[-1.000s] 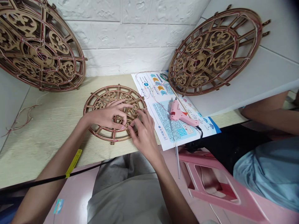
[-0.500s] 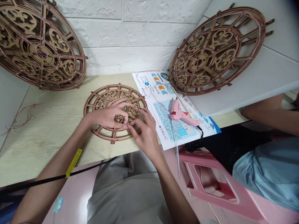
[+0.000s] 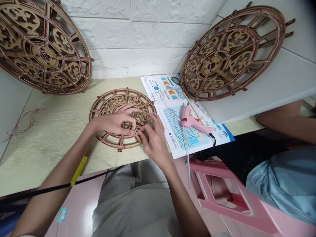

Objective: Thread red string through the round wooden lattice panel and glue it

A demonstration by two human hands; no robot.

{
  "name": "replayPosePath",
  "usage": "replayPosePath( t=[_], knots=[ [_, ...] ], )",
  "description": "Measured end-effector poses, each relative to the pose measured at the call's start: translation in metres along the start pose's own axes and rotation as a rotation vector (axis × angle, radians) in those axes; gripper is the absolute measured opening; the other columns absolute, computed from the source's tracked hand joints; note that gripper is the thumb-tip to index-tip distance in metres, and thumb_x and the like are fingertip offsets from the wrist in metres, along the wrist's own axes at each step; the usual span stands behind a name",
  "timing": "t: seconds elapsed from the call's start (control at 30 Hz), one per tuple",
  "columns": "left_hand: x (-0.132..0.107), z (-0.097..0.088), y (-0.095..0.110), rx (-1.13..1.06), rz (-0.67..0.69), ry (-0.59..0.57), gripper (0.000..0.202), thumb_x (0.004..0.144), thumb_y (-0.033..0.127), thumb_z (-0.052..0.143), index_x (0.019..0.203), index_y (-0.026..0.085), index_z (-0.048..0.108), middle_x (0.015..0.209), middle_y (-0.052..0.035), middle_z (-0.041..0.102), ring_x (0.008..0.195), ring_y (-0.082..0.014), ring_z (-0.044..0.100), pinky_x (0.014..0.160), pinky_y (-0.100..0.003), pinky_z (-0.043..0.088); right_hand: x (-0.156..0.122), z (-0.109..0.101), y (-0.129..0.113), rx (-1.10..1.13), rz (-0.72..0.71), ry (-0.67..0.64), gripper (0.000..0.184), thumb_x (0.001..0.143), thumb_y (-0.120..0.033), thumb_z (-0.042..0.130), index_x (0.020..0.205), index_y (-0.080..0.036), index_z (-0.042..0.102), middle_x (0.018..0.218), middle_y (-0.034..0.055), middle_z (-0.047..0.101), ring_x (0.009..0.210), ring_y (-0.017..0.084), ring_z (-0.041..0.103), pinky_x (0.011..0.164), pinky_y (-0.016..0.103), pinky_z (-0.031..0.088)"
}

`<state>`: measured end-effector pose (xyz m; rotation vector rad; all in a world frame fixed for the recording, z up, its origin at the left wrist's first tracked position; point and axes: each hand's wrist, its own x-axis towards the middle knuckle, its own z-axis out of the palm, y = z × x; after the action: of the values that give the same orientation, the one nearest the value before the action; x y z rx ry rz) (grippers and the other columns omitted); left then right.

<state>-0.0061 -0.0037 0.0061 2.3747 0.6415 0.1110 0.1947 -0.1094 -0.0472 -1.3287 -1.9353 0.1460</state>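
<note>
As hands (image 3: 115, 123) meet, a fretwork wheel (image 3: 118, 142) (wooden) lies beneath them.

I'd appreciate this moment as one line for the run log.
left hand: on wooden fretwork disc; right hand: on disc; pink glue gun: on instruction leaflet

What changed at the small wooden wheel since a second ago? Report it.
The right hand shifted its fingertips slightly on the fretwork wheel; nothing was taken up or let go. The left hand, wheel and pink glue gun stayed put.
</note>
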Motion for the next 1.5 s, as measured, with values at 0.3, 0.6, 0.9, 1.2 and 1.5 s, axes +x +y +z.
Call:
replayPosePath(
  t=[0.3,0.6,0.9,1.2,1.5],
  knots=[
    [-0.0003,0.0001,0.0019,-0.023,-0.001,-0.003,0.018,0.09,0.038,0.069,0.087,0.02,0.071,0.165,-0.0018,0.032,0.159,-0.0341,0.005,0.127,-0.059,0.007,0.0023,-0.0048,0.0024,-0.025,-0.064,-0.05,0.014,0.102,-0.023,0.048,0.097,-0.018,0.06,0.152,0.0168,0.046,0.15,0.033,0.035,0.117,0.06,0.039],
    [0.0006,0.0006,0.0026,0.0,-0.003,-0.008,0.018,0.091,0.037,0.068,0.087,0.02,0.071,0.167,-0.0023,0.029,0.16,-0.0329,0.004,0.127,-0.059,0.003,-0.0005,-0.0018,0.0048,-0.006,-0.046,-0.015,0.014,0.101,-0.024,0.051,0.097,-0.018,0.062,0.146,0.0164,0.05,0.148,0.032,0.037,0.118,0.059,0.039],
    [0.0008,0.0009,0.0027,0.0,-0.007,0.002,0.021,0.092,0.04,0.068,0.088,0.02,0.071,0.166,-0.0037,0.029,0.159,-0.0328,0.007,0.127,-0.059,0.003,0.0001,-0.0015,0.0045,-0.019,-0.053,-0.006,0.013,0.101,-0.024,0.051,0.096,-0.017,0.062,0.144,0.017,0.052,0.147,0.032,0.039,0.116,0.058,0.042],
    [0.001,0.0001,0.0059,0.013,-0.027,-0.015,0.021,0.092,0.039,0.067,0.087,0.019,0.07,0.167,-0.0028,0.027,0.159,-0.0347,0.005,0.127,-0.059,0.001,0.0012,-0.0034,0.0031,0.028,-0.021,-0.021,0.014,0.101,-0.023,0.051,0.093,-0.017,0.061,0.145,0.0172,0.051,0.147,0.031,0.038,0.118,0.057,0.04],
    [0.0007,-0.0013,0.0054,0.005,-0.046,-0.036,0.017,0.09,0.037,0.067,0.089,0.02,0.071,0.168,-0.0003,0.026,0.16,-0.0337,0.003,0.128,-0.056,0.001,-0.0003,-0.0008,0.0047,0.025,-0.042,0.005,0.012,0.1,-0.022,0.053,0.095,-0.016,0.062,0.144,0.0184,0.052,0.146,0.032,0.04,0.118,0.055,0.04]
  ],
)
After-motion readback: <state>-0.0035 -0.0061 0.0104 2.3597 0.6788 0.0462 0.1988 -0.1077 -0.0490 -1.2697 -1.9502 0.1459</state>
